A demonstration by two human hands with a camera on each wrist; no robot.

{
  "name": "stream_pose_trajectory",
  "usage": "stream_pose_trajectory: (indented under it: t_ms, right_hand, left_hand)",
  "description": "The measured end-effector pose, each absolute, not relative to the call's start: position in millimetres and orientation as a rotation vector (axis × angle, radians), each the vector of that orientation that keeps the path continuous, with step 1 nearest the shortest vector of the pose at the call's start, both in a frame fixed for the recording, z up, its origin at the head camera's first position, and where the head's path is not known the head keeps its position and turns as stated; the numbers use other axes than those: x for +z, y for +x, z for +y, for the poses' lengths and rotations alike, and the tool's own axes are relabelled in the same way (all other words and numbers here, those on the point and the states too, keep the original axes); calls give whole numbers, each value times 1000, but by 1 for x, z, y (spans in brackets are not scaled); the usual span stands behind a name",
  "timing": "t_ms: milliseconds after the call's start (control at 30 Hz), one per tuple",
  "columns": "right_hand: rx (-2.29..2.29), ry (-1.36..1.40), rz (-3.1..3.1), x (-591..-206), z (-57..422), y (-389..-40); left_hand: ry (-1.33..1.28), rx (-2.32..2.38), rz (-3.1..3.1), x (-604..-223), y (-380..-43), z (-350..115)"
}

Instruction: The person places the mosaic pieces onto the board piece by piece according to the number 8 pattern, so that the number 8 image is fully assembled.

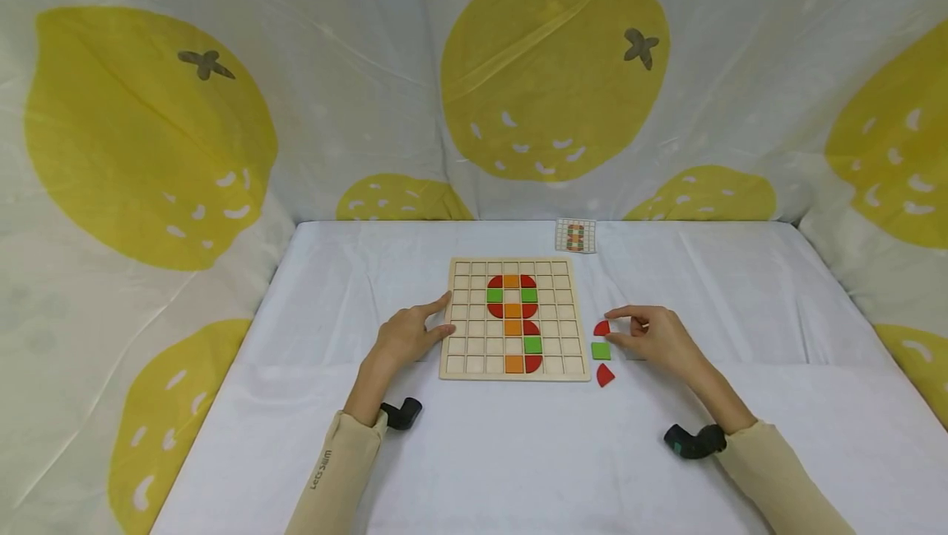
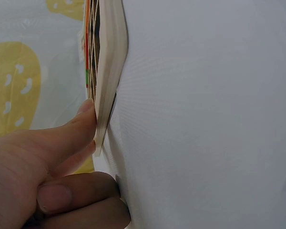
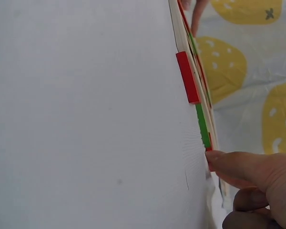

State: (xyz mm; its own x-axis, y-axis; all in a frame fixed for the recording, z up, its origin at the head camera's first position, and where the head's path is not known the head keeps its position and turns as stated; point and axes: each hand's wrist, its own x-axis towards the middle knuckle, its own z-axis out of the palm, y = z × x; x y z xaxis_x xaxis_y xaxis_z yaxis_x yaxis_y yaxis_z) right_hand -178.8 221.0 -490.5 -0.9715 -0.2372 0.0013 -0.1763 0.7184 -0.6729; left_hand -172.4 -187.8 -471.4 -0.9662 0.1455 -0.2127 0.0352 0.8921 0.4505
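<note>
A square wooden grid board (image 1: 563, 336) lies on the white cloth. Set in its cells are several red quarter-circle, green square and orange square tiles. My left hand (image 1: 403, 337) touches the board's left edge with thumb and forefinger spread apart; its other fingers are curled in the left wrist view. Right of the board, my right hand (image 1: 659, 341) pinches a red quarter-circle tile (image 1: 601, 328) between thumb and forefinger, at table level. Just below that are a green square tile (image 1: 601, 351) and another red quarter-circle tile (image 1: 605, 375), both loose on the cloth.
A small card (image 1: 575, 236) printed with a coloured grid pattern lies behind the board. White cloth (image 1: 518, 453) covers the table. Lemon-printed fabric (image 1: 555, 66) hangs at the back and sides. A black camera (image 1: 402, 414) is on the left wrist, another (image 1: 694, 441) on the right.
</note>
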Motion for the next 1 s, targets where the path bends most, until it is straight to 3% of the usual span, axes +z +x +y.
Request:
stream_pose_trajectory:
  t_ms: [533,1000]
  right_hand:
    - [-1088,-375,2857,-490,216,-185]
    - [-1196,-436,2747,-473,155,-187]
  left_hand:
    - [126,661,2816,-471,-172,-188]
    - [134,652,2817,-471,-172,-187]
